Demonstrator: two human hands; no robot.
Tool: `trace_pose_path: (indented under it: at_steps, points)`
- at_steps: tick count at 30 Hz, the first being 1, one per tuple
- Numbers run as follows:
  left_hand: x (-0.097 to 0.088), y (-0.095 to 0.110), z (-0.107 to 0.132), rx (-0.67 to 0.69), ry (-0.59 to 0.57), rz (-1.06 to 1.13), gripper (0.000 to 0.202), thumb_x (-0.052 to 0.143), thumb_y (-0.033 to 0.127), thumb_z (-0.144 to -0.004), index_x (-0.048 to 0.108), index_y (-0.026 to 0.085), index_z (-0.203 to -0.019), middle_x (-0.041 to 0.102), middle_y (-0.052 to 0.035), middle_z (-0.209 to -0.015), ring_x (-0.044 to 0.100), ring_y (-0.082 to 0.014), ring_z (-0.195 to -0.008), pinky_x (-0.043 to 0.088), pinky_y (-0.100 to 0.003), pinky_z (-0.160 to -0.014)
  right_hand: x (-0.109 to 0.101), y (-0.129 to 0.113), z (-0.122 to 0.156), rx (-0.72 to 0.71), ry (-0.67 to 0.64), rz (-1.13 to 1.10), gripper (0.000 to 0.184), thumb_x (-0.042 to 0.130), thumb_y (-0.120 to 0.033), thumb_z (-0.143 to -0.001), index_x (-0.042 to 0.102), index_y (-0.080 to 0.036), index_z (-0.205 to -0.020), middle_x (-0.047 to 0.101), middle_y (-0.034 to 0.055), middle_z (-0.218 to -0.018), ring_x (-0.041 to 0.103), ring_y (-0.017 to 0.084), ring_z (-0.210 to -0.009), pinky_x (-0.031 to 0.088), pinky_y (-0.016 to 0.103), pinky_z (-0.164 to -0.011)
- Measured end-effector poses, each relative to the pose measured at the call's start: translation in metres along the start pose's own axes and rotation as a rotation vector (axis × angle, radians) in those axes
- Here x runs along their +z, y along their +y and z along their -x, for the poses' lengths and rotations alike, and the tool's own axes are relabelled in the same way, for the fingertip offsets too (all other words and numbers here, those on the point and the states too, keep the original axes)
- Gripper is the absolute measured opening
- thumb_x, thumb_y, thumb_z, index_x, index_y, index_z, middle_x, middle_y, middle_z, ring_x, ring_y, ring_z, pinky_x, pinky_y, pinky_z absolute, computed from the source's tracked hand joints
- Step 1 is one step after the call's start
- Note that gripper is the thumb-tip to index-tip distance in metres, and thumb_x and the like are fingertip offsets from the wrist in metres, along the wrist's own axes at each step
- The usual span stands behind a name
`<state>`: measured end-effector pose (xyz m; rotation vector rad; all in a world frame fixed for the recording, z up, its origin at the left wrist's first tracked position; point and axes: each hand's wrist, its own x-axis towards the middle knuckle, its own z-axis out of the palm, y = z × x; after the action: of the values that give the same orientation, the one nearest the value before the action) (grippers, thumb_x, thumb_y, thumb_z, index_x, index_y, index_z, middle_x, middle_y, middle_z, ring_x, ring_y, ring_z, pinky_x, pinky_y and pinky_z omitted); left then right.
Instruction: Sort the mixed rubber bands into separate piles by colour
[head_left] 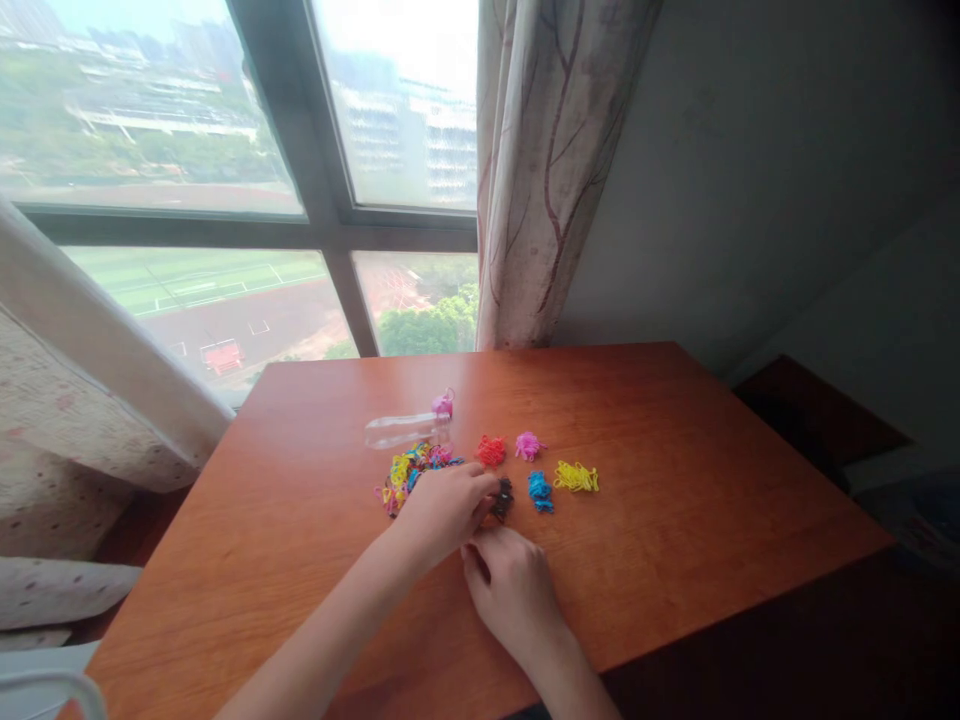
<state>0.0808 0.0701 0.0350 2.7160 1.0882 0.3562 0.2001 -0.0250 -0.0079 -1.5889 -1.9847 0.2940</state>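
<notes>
My left hand (450,500) reaches across the mixed pile of coloured rubber bands (405,470), its fingers bent down and closed beside a small heap of black rubber bands (504,498). Whatever its fingertips hold is hidden. Just below it, my right hand (514,575) rests on the table with its fingers curled; what they hold, if anything, does not show. Sorted by colour, heaps of red bands (491,450), pink bands (529,446), blue bands (539,492) and yellow bands (577,477) lie to the right.
A clear plastic bottle (401,431) lies on its side behind the mixed pile, with a pink piece (443,404) by its right end. The brown wooden table (697,500) stands against a window with patterned curtains (536,180) and a wall.
</notes>
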Motion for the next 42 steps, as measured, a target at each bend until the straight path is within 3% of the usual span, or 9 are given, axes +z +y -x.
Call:
trace_pose_path:
  at_steps: [5,11,15,20,24,33,42]
  points:
    - [-0.011,-0.007,0.009,-0.046,0.024,-0.015,0.015,0.053,0.018,-0.088,0.067,0.022,-0.084,0.069,-0.0017,-0.08,0.066,-0.0156,-0.07,0.041,-0.021,-0.056,-0.003,-0.002,-0.002,0.012,-0.018,-0.063,0.016,0.051,-0.011,-0.087,0.062,-0.022,-0.083,0.067,0.001,-0.078,0.063,0.016,-0.074,0.035,0.023,-0.064]
    - [-0.028,-0.025,0.056,-0.204,0.143,0.069,0.018,0.049,0.026,-0.092,0.067,0.024,-0.092,0.071,-0.0005,-0.084,0.066,-0.0144,-0.07,0.044,-0.021,-0.06,-0.004,-0.004,-0.002,0.027,-0.057,-0.068,0.016,0.051,-0.012,-0.089,0.062,-0.024,-0.086,0.068,-0.0002,-0.08,0.062,0.016,-0.076,0.035,0.025,-0.066]
    - [-0.02,-0.031,0.095,-0.339,0.221,0.138,0.017,0.051,0.031,-0.093,0.067,0.024,-0.091,0.068,0.0028,-0.073,0.059,-0.0115,-0.057,0.043,-0.021,-0.055,-0.003,-0.006,-0.002,0.036,-0.06,-0.028,0.014,0.053,-0.012,-0.089,0.061,-0.024,-0.086,0.068,-0.0009,-0.079,0.062,0.016,-0.074,0.034,0.025,-0.064]
    - [0.002,-0.029,0.122,-0.345,0.321,0.233,0.019,0.051,0.03,-0.092,0.067,0.022,-0.095,0.072,0.0004,-0.08,0.063,-0.012,-0.061,0.049,-0.02,-0.059,-0.001,-0.011,-0.005,0.05,-0.085,0.025,0.012,0.057,-0.014,-0.088,0.058,-0.024,-0.081,0.067,-0.0015,-0.076,0.061,0.016,-0.072,0.032,0.025,-0.062]
    - [0.007,-0.029,0.125,-0.323,0.333,0.27,0.018,0.052,0.028,-0.092,0.068,0.022,-0.095,0.073,-0.0008,-0.083,0.067,-0.0132,-0.069,0.052,-0.02,-0.065,0.004,-0.018,-0.01,0.071,-0.101,0.038,0.01,0.059,-0.017,-0.089,0.058,-0.024,-0.083,0.068,-0.0027,-0.079,0.062,0.015,-0.074,0.031,0.025,-0.062]
    - [0.006,-0.027,0.121,-0.327,0.302,0.266,0.019,0.051,0.029,-0.092,0.068,0.022,-0.098,0.071,0.0002,-0.079,0.066,-0.0133,-0.065,0.052,-0.021,-0.063,0.017,-0.018,-0.016,0.073,-0.05,0.065,0.011,0.058,-0.015,-0.088,0.061,-0.026,-0.086,0.069,-0.0033,-0.076,0.063,0.015,-0.069,0.027,0.026,-0.059]
    - [0.005,-0.024,0.118,-0.309,0.313,0.252,0.019,0.051,0.029,-0.092,0.068,0.022,-0.096,0.071,0.0008,-0.078,0.066,-0.0127,-0.065,0.051,-0.021,-0.062,0.01,-0.016,-0.014,0.06,0.067,-0.061,0.012,0.053,-0.018,-0.091,0.064,-0.023,-0.088,0.067,-0.0014,-0.071,0.061,0.015,-0.065,0.03,0.025,-0.061]
